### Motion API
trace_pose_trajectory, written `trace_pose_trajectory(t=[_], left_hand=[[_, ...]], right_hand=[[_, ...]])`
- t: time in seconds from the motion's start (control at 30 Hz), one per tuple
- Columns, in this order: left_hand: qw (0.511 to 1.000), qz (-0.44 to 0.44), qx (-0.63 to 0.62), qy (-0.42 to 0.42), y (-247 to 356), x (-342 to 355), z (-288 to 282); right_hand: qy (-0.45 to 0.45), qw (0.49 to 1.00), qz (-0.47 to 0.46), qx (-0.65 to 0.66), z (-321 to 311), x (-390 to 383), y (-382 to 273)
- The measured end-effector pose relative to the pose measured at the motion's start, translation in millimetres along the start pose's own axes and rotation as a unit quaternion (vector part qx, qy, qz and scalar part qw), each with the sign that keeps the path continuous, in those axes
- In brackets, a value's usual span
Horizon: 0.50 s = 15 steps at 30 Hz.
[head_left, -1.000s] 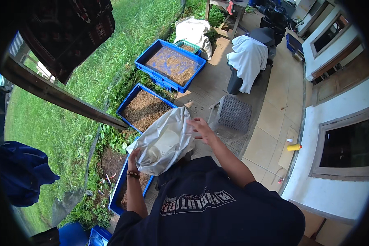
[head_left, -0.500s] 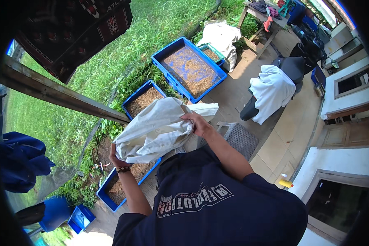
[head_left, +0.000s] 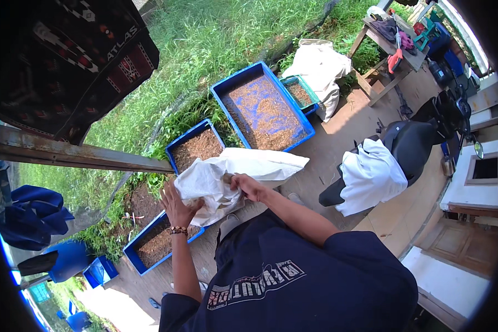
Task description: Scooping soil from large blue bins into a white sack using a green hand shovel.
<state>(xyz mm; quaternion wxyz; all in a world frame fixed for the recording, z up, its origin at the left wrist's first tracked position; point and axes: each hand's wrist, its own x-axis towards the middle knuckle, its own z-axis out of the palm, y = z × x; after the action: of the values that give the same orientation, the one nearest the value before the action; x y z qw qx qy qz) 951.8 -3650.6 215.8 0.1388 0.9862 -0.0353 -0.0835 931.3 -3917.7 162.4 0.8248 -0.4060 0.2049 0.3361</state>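
Note:
A large white woven sack [head_left: 260,165] lies crumpled in front of me, its far end stretching to the right past the big blue tray. My right hand [head_left: 249,187] is closed on a fold near the sack's middle. A small brownish patch shows beside its fingertips; I cannot make out what it is. My left hand [head_left: 180,207], with a beaded bracelet at the wrist, rests against the sack's left side with fingers spread. Just beyond is a blue crate [head_left: 170,148] holding brown, crumbly material. Another blue crate [head_left: 129,250] with similar material sits below my left hand, partly hidden.
A big blue tray [head_left: 220,99] with scattered brown material stands farther off, beside a green-rimmed tray [head_left: 314,99] and another white sack [head_left: 314,62]. A motorbike [head_left: 412,143] draped with white cloth is to the right. A metal post [head_left: 83,157] crosses the left side.
The sack has been lowered and swung nearer, its far end now spread to the right. My left hand has shifted from its lower left edge to its side, fingers spreading. My view has turned.

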Motion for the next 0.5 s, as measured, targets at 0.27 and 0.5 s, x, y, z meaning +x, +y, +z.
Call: trace_pose_trajectory(t=[0.27, 0.5], left_hand=[[0.957, 0.081, -0.276, 0.024, -30.0, -0.6, 45.0], [0.973, -0.083, -0.212, 0.042, -33.0, 5.3, 30.7]], right_hand=[[-0.241, 0.949, -0.09, -0.18, -32.0, 9.2, -59.8], [-0.005, 0.865, -0.164, -0.474, -61.1, 46.0, -129.7]])
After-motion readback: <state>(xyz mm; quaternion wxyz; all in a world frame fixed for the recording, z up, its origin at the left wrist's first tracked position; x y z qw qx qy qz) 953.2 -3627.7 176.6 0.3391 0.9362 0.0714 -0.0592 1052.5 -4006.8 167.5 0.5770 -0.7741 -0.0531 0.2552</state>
